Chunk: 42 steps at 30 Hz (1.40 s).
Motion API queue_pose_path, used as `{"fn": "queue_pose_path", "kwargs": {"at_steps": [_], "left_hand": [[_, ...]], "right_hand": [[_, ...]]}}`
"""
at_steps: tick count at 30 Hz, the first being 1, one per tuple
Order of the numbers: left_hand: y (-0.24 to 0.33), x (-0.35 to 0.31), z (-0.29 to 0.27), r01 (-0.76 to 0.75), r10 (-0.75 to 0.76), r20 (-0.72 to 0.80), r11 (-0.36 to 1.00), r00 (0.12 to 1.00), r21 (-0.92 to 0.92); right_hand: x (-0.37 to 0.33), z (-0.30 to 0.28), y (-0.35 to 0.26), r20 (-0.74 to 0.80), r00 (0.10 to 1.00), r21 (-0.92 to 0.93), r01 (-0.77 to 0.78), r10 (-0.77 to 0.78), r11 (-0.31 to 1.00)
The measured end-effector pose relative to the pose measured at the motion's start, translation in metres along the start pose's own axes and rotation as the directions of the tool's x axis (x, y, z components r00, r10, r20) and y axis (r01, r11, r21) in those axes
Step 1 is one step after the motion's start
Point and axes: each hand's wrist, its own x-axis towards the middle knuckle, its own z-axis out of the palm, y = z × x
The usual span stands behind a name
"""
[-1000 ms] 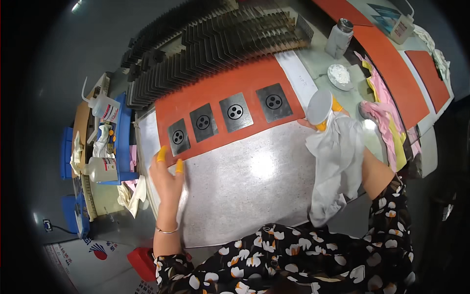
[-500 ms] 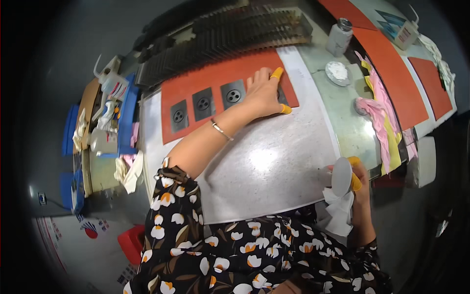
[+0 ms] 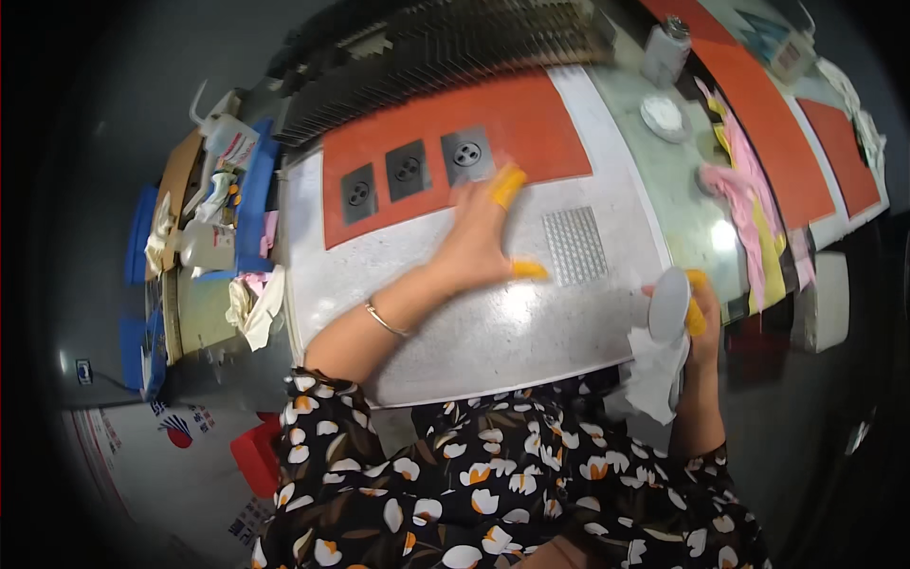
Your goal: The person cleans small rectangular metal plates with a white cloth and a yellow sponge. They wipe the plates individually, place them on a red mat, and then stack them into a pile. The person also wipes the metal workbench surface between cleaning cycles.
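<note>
My left hand (image 3: 479, 237), yellow finger cots on its thumb and a finger, is open and blurred over the lower edge of the red mat (image 3: 540, 123). To its right, a thin grey rectangular plate (image 3: 574, 247) with a dotted face lies on the pale work board (image 3: 445, 351). On the red mat sit three dark grey plates, a left one (image 3: 359, 193), a middle one (image 3: 409, 169) and a right one (image 3: 465, 155), each with a round hole pattern. My right hand (image 3: 701, 318) grips a round white disc (image 3: 669, 303); white cloth (image 3: 654, 375) hangs below it.
A long rack of dark upright plates (image 3: 436, 66) spans the back. At right stand a metal-topped bottle (image 3: 666, 49), a dish of white material (image 3: 664, 118) and pink cloths (image 3: 735, 194). Squeeze bottles (image 3: 227, 137) and a blue tray (image 3: 254, 209) are on the left.
My left hand has moved off the right end of the red mat, toward me and leftward. The dotted plate now lies on the pale board. My right hand still holds the disc.
</note>
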Motion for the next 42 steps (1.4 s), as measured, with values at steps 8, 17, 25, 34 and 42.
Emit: {"fn": "queue_pose_path", "kwargs": {"at_steps": [8, 17, 25, 34, 42], "left_hand": [[-0.063, 0.057, -0.038, 0.156, -0.211, 0.164, 0.942, 0.964, 0.296], [-0.014, -0.020, -0.026, -0.064, 0.049, -0.092, 0.983, 0.995, -0.171], [-0.070, -0.025, -0.061, 0.089, -0.087, -0.019, 0.987, 0.996, 0.136], [-0.113, -0.001, -0.085, 0.155, -0.206, 0.112, 0.922, 0.972, 0.355], [-0.053, -0.073, -0.082, 0.151, -0.150, 0.015, 0.981, 0.989, -0.122]], "right_hand": [[0.000, 0.000, -0.001, -0.031, 0.999, -0.042, 0.008, -0.009, 0.999], [-0.003, 0.016, -0.005, -0.108, 0.994, -0.056, -0.006, 0.000, 0.998], [0.002, 0.003, 0.007, -0.075, 0.993, -0.067, 0.083, -0.088, 0.994], [-0.002, 0.025, -0.003, -0.202, 0.978, -0.111, 0.032, -0.054, 0.993], [0.001, 0.003, 0.014, -0.136, 0.980, -0.128, 0.129, -0.146, 0.983]]}}
